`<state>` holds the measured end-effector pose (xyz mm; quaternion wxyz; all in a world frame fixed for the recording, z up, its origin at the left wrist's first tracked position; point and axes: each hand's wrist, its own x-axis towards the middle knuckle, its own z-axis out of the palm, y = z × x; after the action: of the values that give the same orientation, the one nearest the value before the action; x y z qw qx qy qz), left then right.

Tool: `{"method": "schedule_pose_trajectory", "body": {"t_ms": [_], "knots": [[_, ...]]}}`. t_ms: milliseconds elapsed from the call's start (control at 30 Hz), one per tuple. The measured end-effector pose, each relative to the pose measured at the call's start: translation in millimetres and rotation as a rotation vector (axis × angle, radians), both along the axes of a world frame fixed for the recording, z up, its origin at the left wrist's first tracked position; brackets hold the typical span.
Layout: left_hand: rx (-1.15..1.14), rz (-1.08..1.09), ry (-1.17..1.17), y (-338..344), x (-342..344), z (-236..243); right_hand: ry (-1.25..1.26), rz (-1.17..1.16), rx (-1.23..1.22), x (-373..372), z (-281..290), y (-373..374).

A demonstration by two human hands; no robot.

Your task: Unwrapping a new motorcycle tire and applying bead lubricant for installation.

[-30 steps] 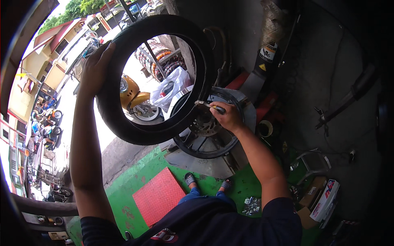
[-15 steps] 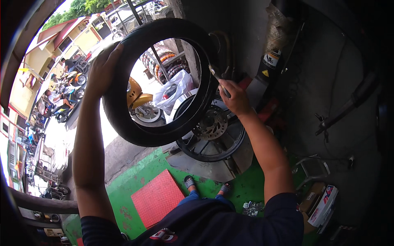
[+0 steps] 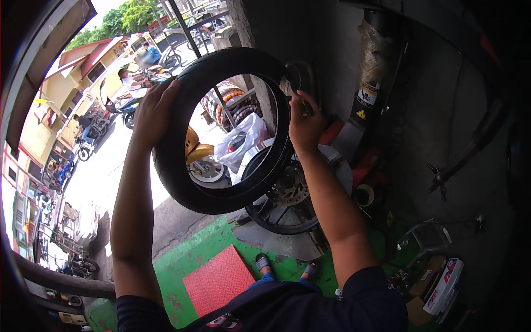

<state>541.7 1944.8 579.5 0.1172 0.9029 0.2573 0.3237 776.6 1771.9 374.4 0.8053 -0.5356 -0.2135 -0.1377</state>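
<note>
A black motorcycle tyre (image 3: 172,160) is held up in front of me, its open centre showing the street beyond. My left hand (image 3: 154,113) is closed around its upper left side, with the fingers behind the rubber. At the tyre's upper right edge, my right hand (image 3: 306,123) grips a small brush (image 3: 286,87) with its head near the bead. Much of the brush handle is hidden by the fingers. Below and behind the tyre lies a dark spoked wheel (image 3: 276,227) with a drilled brake disc (image 3: 290,189), resting on a grey metal machine.
A red textured plate (image 3: 218,279) lies on the green floor (image 3: 168,274) by my feet. Boxes (image 3: 442,285) stand at the lower right, near a metal frame (image 3: 431,238). Beyond the tyre are a white plastic bag (image 3: 243,138) and stacked tyres (image 3: 243,105). People and motorcycles occupy the street.
The tyre has shifted slightly right and down in the view along with my left hand. My right hand has turned more upright, bringing the brush higher along the tyre's right edge.
</note>
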Motion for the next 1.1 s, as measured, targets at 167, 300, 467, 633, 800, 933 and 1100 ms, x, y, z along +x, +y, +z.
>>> {"method": "schedule_pose_trajectory", "body": {"t_ms": [167, 300, 467, 633, 800, 933, 1100], "knots": [[-0.040, -0.008, -0.034, -9.7, 3.1, 2.9, -0.568, 0.002, 0.011, -61.0, 74.2, 4.2], [-0.090, 0.039, -0.062, 3.0, -3.3, 0.1, -0.876, 0.152, 0.015, -95.9, 84.8, 1.5], [-0.110, -0.018, -0.051, 24.5, -4.1, -5.8, -0.389, 0.204, 0.046, -43.1, 60.9, 2.3], [-0.151, -0.008, -0.042, 15.8, 3.6, -3.0, 0.096, 0.214, 0.217, 10.3, 3.4, 4.2], [-0.110, -0.037, -0.034, 25.8, -0.3, -3.1, 0.536, 0.445, 0.629, -29.9, 44.0, 12.8], [-0.016, -0.006, -0.006, 30.8, 1.1, -4.1, 0.294, 0.659, 0.504, -109.8, 82.0, 18.1], [-0.094, 0.031, -0.024, 31.2, 4.0, -7.8, -0.377, 0.603, -0.007, -158.7, 44.2, -12.2]]}}
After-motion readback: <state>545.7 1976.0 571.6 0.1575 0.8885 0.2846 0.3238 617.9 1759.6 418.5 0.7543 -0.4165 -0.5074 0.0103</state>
